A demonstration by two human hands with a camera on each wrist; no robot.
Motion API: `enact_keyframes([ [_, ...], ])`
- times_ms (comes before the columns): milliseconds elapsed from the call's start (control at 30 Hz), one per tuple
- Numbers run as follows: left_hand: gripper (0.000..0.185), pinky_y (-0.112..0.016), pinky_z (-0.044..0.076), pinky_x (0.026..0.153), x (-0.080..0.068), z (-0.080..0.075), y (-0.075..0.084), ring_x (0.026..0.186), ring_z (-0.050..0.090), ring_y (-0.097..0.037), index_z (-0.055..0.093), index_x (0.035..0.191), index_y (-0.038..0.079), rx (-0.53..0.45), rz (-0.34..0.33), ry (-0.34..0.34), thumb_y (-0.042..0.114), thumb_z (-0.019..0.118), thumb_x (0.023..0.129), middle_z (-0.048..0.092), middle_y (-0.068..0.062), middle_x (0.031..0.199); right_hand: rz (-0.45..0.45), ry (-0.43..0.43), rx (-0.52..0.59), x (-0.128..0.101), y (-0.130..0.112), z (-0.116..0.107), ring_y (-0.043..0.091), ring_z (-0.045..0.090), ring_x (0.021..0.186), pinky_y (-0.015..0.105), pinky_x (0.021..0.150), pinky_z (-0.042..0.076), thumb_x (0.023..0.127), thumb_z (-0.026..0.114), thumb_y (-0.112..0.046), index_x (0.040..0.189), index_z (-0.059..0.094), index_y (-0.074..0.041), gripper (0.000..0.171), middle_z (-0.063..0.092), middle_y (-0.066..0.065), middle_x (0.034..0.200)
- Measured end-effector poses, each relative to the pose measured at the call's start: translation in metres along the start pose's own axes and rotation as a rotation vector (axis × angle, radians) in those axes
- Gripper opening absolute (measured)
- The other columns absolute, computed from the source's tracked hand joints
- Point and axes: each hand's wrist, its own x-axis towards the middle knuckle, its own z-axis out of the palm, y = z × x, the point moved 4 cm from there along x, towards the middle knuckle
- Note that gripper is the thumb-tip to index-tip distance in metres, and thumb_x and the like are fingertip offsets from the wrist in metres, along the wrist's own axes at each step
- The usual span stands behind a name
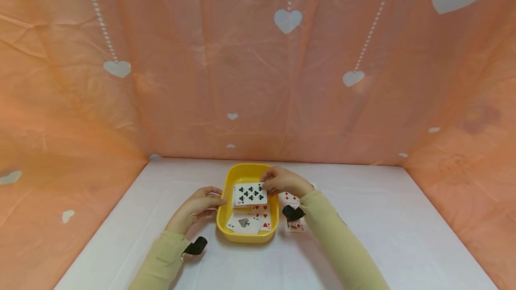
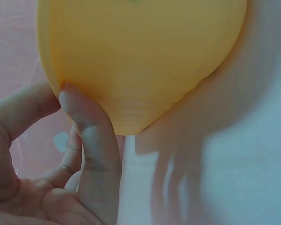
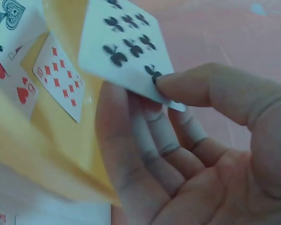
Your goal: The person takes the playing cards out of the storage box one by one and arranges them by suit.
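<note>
- While I pinch the clubs card [image 1: 251,194] between my right thumb and fingers, it hangs face up over the yellow tray [image 1: 227,216], above the tray's far half.
- My right hand [image 1: 284,181] grips the card at its right edge; the right wrist view shows the thumb on the card's face at one corner and the fingers [image 3: 152,140] curled beneath it.
- Under the card, inside the tray, lie more cards face up: an ace of spades [image 1: 243,223] toward the near end, a red hearts card [image 1: 262,212] beside it, and a ten of diamonds [image 3: 58,77] which only the right wrist view shows plainly.
- My left hand [image 1: 197,207] rests at the tray's left wall; in the left wrist view one fingertip [image 2: 72,98] presses against the yellow outer side near the rim, with the other fingers loosely bent behind it and holding nothing.
- Outside the tray, just to its right on the white table [image 1: 403,227], lie loose cards [image 1: 291,198] with red pips, partly hidden by my right wrist and its black strap [image 1: 293,212].
- From the head view my forearms in pale yellow sleeves [image 1: 342,249] come in from the near edge, one on each side of the tray.
- An orange cloth with white hearts [image 1: 288,20] hangs behind and at both sides of the table.
</note>
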Motion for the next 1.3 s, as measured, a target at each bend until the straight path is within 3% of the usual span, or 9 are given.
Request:
enact_keyframes([
  [200, 0.039, -0.032, 0.053, 0.066, 0.0, 0.0, -0.001, 0.073, 0.061, -0.02, 0.051, 0.114, -0.006, -0.002, -0.001, 0.003, 0.0, 0.07, 0.08, 0.064, -0.013, 0.092, -0.08, 0.007, 0.17, -0.013, 0.015, -0.02, 0.024, 0.064, 0.072, 0.045, 0.077, 0.054, 0.086, 0.06, 0.003, 0.103, 0.052, 0.007, 0.019, 0.059, 0.012, 0.082],
  [433, 0.039, -0.031, 0.053, 0.064, -0.002, 0.001, 0.0, 0.071, 0.06, -0.019, 0.05, 0.115, -0.006, -0.007, -0.008, 0.0, 0.001, 0.069, 0.082, 0.062, -0.013, 0.091, -0.097, 0.043, 0.2, -0.044, 0.033, -0.048, 0.022, 0.065, 0.081, 0.051, 0.085, 0.05, 0.09, 0.055, 0.004, 0.121, 0.052, 0.012, 0.033, 0.063, 0.013, 0.093],
  [767, 0.038, -0.031, 0.053, 0.064, -0.003, 0.0, 0.0, 0.07, 0.059, -0.02, 0.049, 0.115, -0.006, -0.008, -0.009, 0.0, 0.001, 0.069, 0.082, 0.061, -0.013, 0.091, -0.073, 0.115, 0.24, -0.087, 0.062, -0.083, 0.029, 0.067, 0.086, 0.049, 0.085, 0.05, 0.093, 0.054, -0.001, 0.107, 0.054, 0.009, 0.018, 0.066, 0.014, 0.092],
  [900, 0.038, -0.03, 0.053, 0.063, -0.001, 0.0, 0.0, 0.07, 0.06, -0.019, 0.05, 0.114, -0.007, 0.002, 0.001, 0.001, 0.0, 0.069, 0.082, 0.062, -0.012, 0.09, -0.043, 0.145, 0.212, -0.103, 0.07, -0.088, 0.029, 0.066, 0.089, 0.042, 0.081, 0.053, 0.091, 0.057, -0.004, 0.103, 0.055, 0.007, 0.016, 0.067, 0.011, 0.092],
  [1300, 0.039, -0.032, 0.054, 0.066, -0.001, 0.002, 0.001, 0.071, 0.061, -0.02, 0.05, 0.115, -0.006, 0.01, -0.006, -0.004, 0.001, 0.07, 0.082, 0.062, -0.013, 0.092, 0.063, 0.182, 0.245, -0.14, 0.11, -0.079, 0.013, 0.064, 0.074, 0.03, 0.07, 0.055, 0.087, 0.062, -0.004, 0.101, 0.058, 0.006, 0.018, 0.066, 0.005, 0.083],
])
